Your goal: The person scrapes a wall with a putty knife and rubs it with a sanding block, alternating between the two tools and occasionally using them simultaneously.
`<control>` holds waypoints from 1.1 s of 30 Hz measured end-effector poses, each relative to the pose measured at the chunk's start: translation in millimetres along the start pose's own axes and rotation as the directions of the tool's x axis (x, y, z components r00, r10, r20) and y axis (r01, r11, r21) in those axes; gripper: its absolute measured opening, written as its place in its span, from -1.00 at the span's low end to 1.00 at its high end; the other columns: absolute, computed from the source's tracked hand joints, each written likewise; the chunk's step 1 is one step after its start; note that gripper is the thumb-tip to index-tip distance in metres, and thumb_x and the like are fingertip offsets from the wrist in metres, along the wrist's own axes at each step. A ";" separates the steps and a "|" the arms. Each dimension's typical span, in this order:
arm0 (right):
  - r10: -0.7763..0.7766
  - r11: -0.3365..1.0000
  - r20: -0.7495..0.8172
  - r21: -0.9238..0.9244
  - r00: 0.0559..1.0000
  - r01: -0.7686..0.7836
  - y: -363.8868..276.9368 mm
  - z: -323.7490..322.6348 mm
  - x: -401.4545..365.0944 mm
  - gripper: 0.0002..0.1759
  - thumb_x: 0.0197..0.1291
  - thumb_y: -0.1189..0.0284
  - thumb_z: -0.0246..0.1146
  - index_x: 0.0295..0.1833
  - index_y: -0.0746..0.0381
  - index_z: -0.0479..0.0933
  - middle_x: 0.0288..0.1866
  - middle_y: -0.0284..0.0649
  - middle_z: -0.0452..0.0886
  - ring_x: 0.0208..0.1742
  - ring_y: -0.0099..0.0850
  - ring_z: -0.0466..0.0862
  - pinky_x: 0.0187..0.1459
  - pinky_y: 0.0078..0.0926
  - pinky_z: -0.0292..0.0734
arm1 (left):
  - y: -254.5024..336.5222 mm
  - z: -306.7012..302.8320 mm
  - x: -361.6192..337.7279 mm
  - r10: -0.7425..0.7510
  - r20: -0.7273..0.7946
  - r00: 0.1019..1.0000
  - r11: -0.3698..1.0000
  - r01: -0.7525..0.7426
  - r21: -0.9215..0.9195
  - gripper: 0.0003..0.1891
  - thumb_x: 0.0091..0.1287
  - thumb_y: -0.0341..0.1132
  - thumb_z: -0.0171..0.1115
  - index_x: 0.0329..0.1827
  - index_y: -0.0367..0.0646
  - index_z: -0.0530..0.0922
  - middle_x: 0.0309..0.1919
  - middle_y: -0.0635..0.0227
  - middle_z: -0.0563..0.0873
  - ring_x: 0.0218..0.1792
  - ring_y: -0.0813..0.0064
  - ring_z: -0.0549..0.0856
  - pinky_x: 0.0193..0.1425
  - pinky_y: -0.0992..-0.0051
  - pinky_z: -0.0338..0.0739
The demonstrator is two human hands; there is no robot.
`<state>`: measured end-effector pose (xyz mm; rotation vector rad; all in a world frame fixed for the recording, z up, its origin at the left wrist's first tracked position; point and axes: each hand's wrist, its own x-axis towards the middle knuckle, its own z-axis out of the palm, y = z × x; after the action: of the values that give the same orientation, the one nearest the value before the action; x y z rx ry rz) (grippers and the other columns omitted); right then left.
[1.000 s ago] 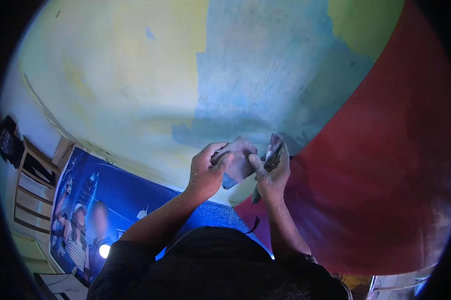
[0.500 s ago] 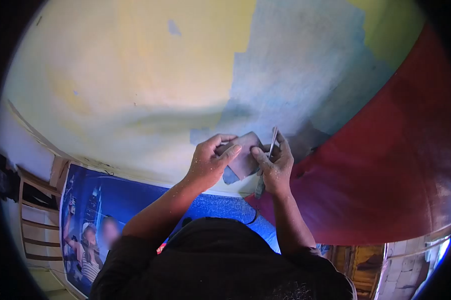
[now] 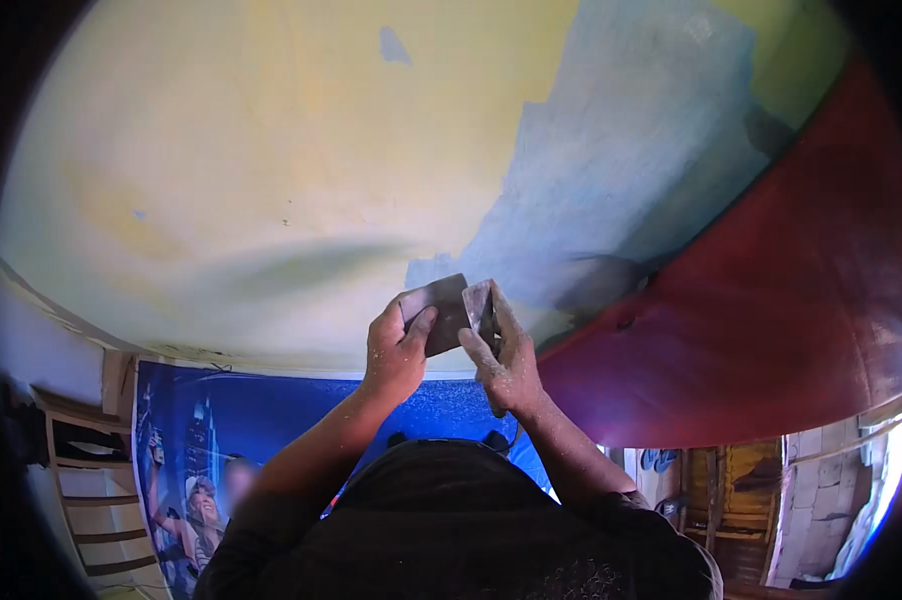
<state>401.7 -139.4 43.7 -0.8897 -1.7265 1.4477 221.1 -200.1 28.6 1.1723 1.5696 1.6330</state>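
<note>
My left hand (image 3: 395, 350) is closed on a folded piece of dark sandpaper (image 3: 445, 318), thumb pressed flat across its face. Beside it, my right hand (image 3: 511, 368) grips a putty knife (image 3: 479, 304) with its blade pointing up. The blade overlaps the right edge of the sandpaper in this view. Pale dust speckles both hands and forearms. Most of the knife's handle is hidden behind the right palm. Both hands are held in front of a painted wall (image 3: 331, 150), which is pale yellow with a large blue-grey patch (image 3: 621, 150).
A red sheet (image 3: 771, 300) spreads along the right side. Below the wall hangs a blue poster (image 3: 301, 400) with people printed on it. A wooden shelf (image 3: 96, 500) stands at the lower left, and wooden boards (image 3: 736, 500) show at the lower right.
Both hands have moved slightly left, the right one more. The putty knife has turned from edge-on to show its blade face, and the sandpaper has turned within the left hand. The view has shifted.
</note>
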 end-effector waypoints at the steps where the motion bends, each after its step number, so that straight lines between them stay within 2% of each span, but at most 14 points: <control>1: -0.001 1.000 -0.011 -0.019 1.000 0.001 5.4 -2.8 0.3 0.04 0.60 0.34 0.41 0.85 0.55 -0.08 0.54 0.21 0.60 0.53 -0.25 0.61 0.51 -0.33 0.53 | -1.5 -6.0 -3.8 0.022 -0.011 1.000 0.999 -0.022 0.045 -0.72 0.70 -0.42 0.28 0.35 -0.36 0.68 0.13 0.11 0.90 0.12 0.39 0.84 0.33 0.36 0.67; 4: -0.013 0.989 -0.083 -0.147 0.996 0.001 -13.3 -15.8 9.1 0.04 0.62 0.38 0.36 0.86 0.54 -0.16 0.48 0.20 0.64 0.44 -0.24 0.68 0.46 -0.32 0.57 | -10.4 -11.4 -0.3 0.273 -0.158 0.949 0.954 -0.246 0.172 -0.68 0.72 -0.44 0.25 0.43 -0.35 0.66 0.18 0.12 0.88 0.15 0.36 0.84 0.39 0.36 0.65; 6: -0.290 0.906 -0.222 -0.378 0.931 0.192 -23.3 -22.7 39.1 0.05 0.61 0.42 0.36 0.86 0.53 -0.19 0.42 0.30 0.65 0.36 -0.11 0.74 0.36 -0.25 0.64 | 0.1 -23.6 9.7 0.441 -0.246 0.863 0.890 -0.387 0.240 -0.66 0.70 -0.53 0.23 0.46 -0.34 0.68 0.30 -0.02 0.85 0.36 0.28 0.81 0.47 0.32 0.62; 7: -0.477 0.814 -0.238 -0.482 0.846 0.323 -29.0 -32.1 57.3 0.04 0.60 0.43 0.38 0.85 0.53 -0.17 0.48 0.44 0.59 0.43 0.11 0.72 0.41 -0.12 0.61 | 9.4 -30.1 21.1 0.591 -0.236 0.772 0.798 -0.517 0.308 -0.64 0.65 -0.60 0.25 0.45 -0.37 0.69 0.36 -0.09 0.82 0.44 0.14 0.79 0.52 0.26 0.61; 8: -0.569 0.769 -0.330 -0.537 0.753 0.346 -68.3 -38.1 78.9 0.03 0.60 0.44 0.37 0.85 0.51 -0.15 0.53 0.55 0.50 0.49 0.31 0.66 0.47 0.04 0.56 | 57.6 -36.4 52.1 0.847 -0.135 0.514 0.489 -0.656 0.575 -0.64 0.66 -0.64 0.18 0.45 -0.46 0.67 0.39 -0.17 0.78 0.46 -0.01 0.76 0.56 0.13 0.61; 9: -0.716 0.646 -0.329 -0.647 0.615 0.406 -84.9 -41.5 90.4 -0.05 0.61 0.43 0.36 0.83 0.44 -0.05 0.55 0.54 0.47 0.46 0.40 0.64 0.46 0.11 0.55 | 80.4 -34.4 71.4 0.940 -0.076 0.334 0.297 -0.685 0.665 -0.60 0.58 -0.70 0.21 0.43 -0.44 0.68 0.40 -0.22 0.77 0.45 -0.22 0.74 0.57 0.05 0.61; 10: -0.729 0.627 -0.319 -0.667 0.606 0.403 -96.0 -45.0 99.7 -0.10 0.61 0.43 0.36 0.81 0.43 0.00 0.55 0.50 0.49 0.44 0.39 0.65 0.45 0.11 0.57 | 103.4 -30.2 88.7 0.977 -0.038 0.207 0.170 -0.668 0.725 -0.59 0.51 -0.71 0.30 0.41 -0.44 0.69 0.42 -0.23 0.75 0.44 -0.30 0.73 0.56 0.03 0.61; 12: -0.753 0.587 -0.292 -0.704 0.590 0.400 -111.6 -45.5 114.0 -0.19 0.62 0.42 0.35 0.77 0.39 0.11 0.56 0.44 0.51 0.42 0.38 0.67 0.41 0.10 0.60 | 128.8 -24.1 119.1 0.992 0.019 0.127 0.066 -0.633 0.772 -0.56 0.43 -0.65 0.44 0.36 -0.22 0.78 0.48 -0.17 0.72 0.52 -0.26 0.65 0.60 0.05 0.52; 13: -0.692 0.675 -0.328 -0.609 0.643 0.417 -118.0 -45.1 116.3 -0.33 0.63 0.41 0.35 0.67 0.37 0.29 0.55 0.33 0.56 0.40 0.31 0.70 0.35 0.04 0.65 | 138.9 -22.6 134.6 0.994 0.054 0.091 0.014 -0.621 0.783 -0.54 0.39 -0.60 0.51 0.35 -0.08 0.82 0.51 -0.09 0.72 0.57 -0.21 0.60 0.63 0.07 0.46; 16: -0.691 0.661 -0.306 -0.634 0.655 0.401 -110.6 -48.3 122.6 -0.36 0.62 0.44 0.36 0.67 0.36 0.36 0.48 0.27 0.63 0.38 0.17 0.75 0.31 -0.02 0.69 | 132.5 -4.1 180.1 0.983 0.149 0.106 -0.076 -0.507 0.858 -0.53 0.50 -0.35 0.47 0.47 0.13 0.77 0.64 0.10 0.62 0.70 0.01 0.47 0.72 0.10 0.25; 19: -0.570 0.775 -0.302 -0.507 0.764 0.378 -94.1 -49.3 123.5 -0.32 0.63 0.47 0.37 0.73 0.30 0.35 0.48 0.25 0.65 0.39 0.09 0.78 0.30 -0.08 0.71 | 113.0 4.0 193.1 0.929 0.213 0.304 -0.084 -0.388 0.918 -0.47 0.62 -0.03 0.35 0.62 0.20 0.66 0.74 0.11 0.50 0.75 0.02 0.40 0.78 -0.08 0.08; 21: -0.465 0.846 -0.275 -0.420 0.842 0.330 -95.3 -46.8 115.6 -0.30 0.63 0.48 0.36 0.77 0.25 0.33 0.47 0.25 0.68 0.40 0.06 0.79 0.30 -0.11 0.73 | 106.5 10.1 193.6 0.922 0.211 0.324 -0.074 -0.387 0.919 -0.37 0.63 0.16 0.26 0.70 0.22 0.57 0.78 0.10 0.42 0.78 0.00 0.34 0.81 -0.16 -0.04; 23: -0.546 0.785 -0.265 -0.493 0.795 0.374 -89.7 -46.2 121.2 -0.31 0.65 0.48 0.34 0.78 0.18 0.34 0.43 0.25 0.72 0.39 0.04 0.81 0.27 -0.14 0.75 | 99.2 11.6 198.2 0.910 0.226 0.348 -0.094 -0.359 0.929 -0.26 0.63 0.33 0.18 0.77 0.22 0.49 0.80 0.07 0.38 0.80 -0.03 0.30 0.84 -0.22 -0.17; 33: -0.713 0.645 -0.265 -0.610 0.649 0.460 -103.7 -36.8 123.1 -0.35 0.67 0.48 0.32 0.77 0.16 0.37 0.47 0.23 0.71 0.29 0.06 0.87 0.17 -0.17 0.78 | 104.9 8.3 196.3 0.902 0.246 0.356 -0.114 -0.353 0.929 -0.27 0.64 0.33 0.18 0.75 0.19 0.52 0.79 0.00 0.39 0.80 -0.09 0.29 0.83 -0.23 -0.15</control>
<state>362.9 -30.2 161.3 -0.7133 -1.7601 0.2679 158.2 -38.9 168.8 2.8554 2.7106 1.5611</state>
